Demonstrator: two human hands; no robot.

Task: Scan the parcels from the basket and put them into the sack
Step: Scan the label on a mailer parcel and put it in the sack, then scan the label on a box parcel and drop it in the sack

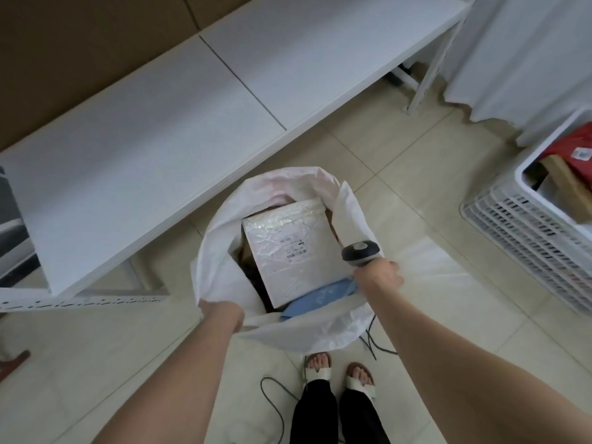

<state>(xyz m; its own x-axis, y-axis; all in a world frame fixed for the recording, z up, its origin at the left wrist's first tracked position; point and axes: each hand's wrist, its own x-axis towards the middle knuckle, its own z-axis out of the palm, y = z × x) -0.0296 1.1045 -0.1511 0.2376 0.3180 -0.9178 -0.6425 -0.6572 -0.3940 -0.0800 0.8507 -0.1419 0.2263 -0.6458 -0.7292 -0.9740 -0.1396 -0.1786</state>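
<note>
Right grip (379,277) is curled round the handle of a grey barcode scanner (360,249), whose rounded head points down over the mouth of the white woven sack (217,238). Left grip (221,310) disappears past the wrist under bunched cloth at the sack's near rim, so I cannot tell whether it is closed.

A long white shelf (192,107) of flat matte boards runs slantwise over glossy beige floor tiles (400,174). The sack stands just beside it, its crumpled mouth spread wide. At the right edge sit stacked white plastic baskets (528,225) with slotted lattice walls. The top one holds a red parcel (576,149) and a brown cardboard parcel (563,184).

Inside the sack a square, crinkled pearly bubble mailer (288,251) with a printed label lies tilted atop a smooth blue mailer (320,298). A thin dark cable (374,342) trails below the sack.
</note>
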